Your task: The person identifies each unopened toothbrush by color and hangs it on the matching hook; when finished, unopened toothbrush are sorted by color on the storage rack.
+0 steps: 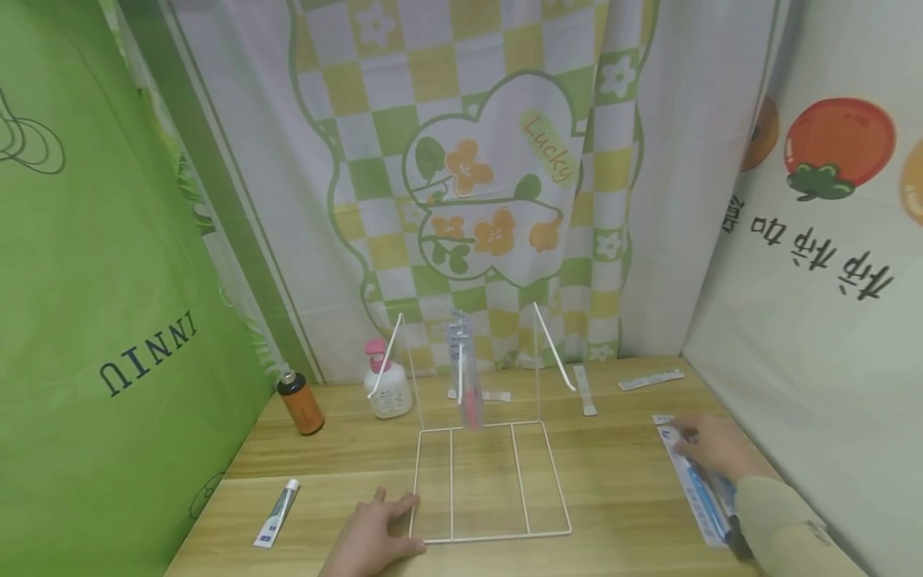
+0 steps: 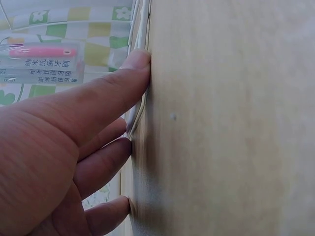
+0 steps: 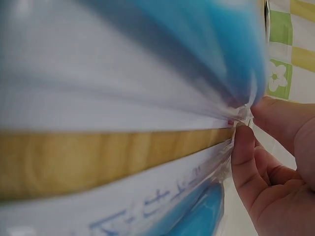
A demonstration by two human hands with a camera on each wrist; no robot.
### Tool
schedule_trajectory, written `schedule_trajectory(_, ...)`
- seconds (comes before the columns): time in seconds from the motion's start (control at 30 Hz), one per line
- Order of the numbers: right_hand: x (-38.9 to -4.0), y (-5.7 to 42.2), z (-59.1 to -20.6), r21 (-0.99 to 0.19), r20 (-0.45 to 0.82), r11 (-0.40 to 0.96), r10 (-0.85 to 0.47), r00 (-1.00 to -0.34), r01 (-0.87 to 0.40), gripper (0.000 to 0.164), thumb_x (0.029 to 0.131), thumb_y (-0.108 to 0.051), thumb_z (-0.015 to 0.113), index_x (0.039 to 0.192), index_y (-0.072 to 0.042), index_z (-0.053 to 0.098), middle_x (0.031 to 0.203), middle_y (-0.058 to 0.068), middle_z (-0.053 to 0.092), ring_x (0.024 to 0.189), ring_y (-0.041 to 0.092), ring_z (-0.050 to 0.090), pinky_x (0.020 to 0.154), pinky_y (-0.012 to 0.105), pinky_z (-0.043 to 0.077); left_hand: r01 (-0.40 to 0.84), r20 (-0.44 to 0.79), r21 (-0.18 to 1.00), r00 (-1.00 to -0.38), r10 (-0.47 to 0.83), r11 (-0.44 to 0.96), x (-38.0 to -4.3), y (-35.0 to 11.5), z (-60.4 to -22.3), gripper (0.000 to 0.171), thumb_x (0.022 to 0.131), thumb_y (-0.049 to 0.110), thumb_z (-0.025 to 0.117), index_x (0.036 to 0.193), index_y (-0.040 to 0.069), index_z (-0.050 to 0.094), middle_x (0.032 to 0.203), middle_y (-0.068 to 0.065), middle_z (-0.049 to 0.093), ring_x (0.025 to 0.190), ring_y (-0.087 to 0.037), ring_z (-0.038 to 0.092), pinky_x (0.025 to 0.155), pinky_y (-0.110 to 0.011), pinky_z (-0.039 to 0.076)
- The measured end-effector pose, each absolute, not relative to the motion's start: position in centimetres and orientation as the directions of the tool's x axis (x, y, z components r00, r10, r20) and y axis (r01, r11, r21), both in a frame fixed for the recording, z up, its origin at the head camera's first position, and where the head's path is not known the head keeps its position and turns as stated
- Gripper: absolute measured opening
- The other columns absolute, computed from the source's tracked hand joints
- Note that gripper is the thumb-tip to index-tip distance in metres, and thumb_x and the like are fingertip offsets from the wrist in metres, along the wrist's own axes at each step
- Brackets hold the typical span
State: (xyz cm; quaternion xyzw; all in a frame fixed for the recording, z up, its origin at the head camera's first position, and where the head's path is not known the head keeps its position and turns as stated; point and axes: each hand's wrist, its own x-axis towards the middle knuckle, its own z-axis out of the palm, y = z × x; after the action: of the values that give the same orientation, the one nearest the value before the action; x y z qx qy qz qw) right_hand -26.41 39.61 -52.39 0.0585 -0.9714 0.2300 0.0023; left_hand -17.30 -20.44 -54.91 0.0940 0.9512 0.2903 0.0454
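Note:
My left hand rests at the front left corner of a white wire rack. In the left wrist view its thumb presses on the wire and the fingertips touch the wood. At the table's right side my right hand pinches the end of a packaged toothbrush, blue in clear plastic. Below it in the right wrist view lies a second toothbrush pack, with a strip of table showing between the two. A pink toothbrush pack hangs from the rack's middle hook.
Behind the rack's left arm stands a white pump bottle with a pink top. An orange bottle with a dark top is farther left. A toothpaste tube lies front left. Slim sachets lie along the back.

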Motion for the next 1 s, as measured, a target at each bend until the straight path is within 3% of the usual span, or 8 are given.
schedule_trajectory(0.2,-26.6,39.6,-53.1,-0.458,0.026,0.884,-0.086,-0.996,-0.089,0.055,0.092,-0.022,0.082,0.136,0.007,0.066,0.131,0.038,0.065,0.106,0.052,0.069,0.092,0.076,0.051,0.162,-0.031,0.559,-0.976,0.216,0.813,-17.2,-20.4,-54.9,0.079,0.077,0.049,0.095,0.145,0.018,0.07,0.15,-0.035,0.056,0.133,-0.08,0.037,0.102,-0.092,0.029)
schedule_trajectory(0.37,-26.7,39.4,-53.9,-0.474,0.077,0.875,-0.074,-0.994,-0.102,0.048,0.094,-0.016,0.079,0.132,0.01,0.067,0.126,0.039,0.067,0.115,0.062,0.064,0.094,0.076,0.051,0.153,-0.034,0.561,-0.978,0.208,0.814,-17.1,-20.5,-54.8,0.079,0.076,0.048,0.095,0.145,0.018,0.07,0.15,-0.036,0.055,0.129,-0.084,0.035,0.101,-0.092,0.029)
schedule_trajectory(0.57,-26.3,39.5,-54.0,-0.475,0.131,0.873,-0.053,-0.99,-0.109,0.046,0.093,-0.015,0.078,0.131,0.01,0.068,0.121,0.038,0.07,0.114,0.063,0.063,0.096,0.077,0.049,0.153,-0.03,0.552,-0.979,0.203,0.82,-17.1,-20.2,-55.1,0.079,0.076,0.05,0.095,0.145,0.02,0.071,0.151,-0.042,0.05,0.125,-0.087,0.036,0.1,-0.092,0.032)
schedule_trajectory(0.77,-25.2,40.5,-54.3,-0.517,0.086,0.853,-0.036,-0.996,-0.075,0.05,0.096,-0.02,0.078,0.134,0.009,0.066,0.119,0.036,0.072,0.113,0.063,0.064,0.095,0.077,0.049,0.175,-0.027,0.554,-0.973,0.228,0.814,-16.9,-19.8,-55.6,0.078,0.076,0.05,0.095,0.144,0.021,0.071,0.151,-0.042,0.051,0.126,-0.085,0.037,0.099,-0.091,0.034)
schedule_trajectory(1.0,-26.3,40.3,-53.0,-0.59,0.034,0.806,-0.038,-0.999,-0.051,0.054,0.101,-0.026,0.074,0.143,0.006,0.062,0.13,0.036,0.068,0.123,0.062,0.06,0.102,0.077,0.046,0.166,0.01,0.543,-0.981,0.192,0.823,-16.7,-19.9,-54.8,0.076,0.075,0.048,0.096,0.142,0.021,0.072,0.153,-0.041,0.049,0.128,-0.082,0.04,0.101,-0.088,0.038)
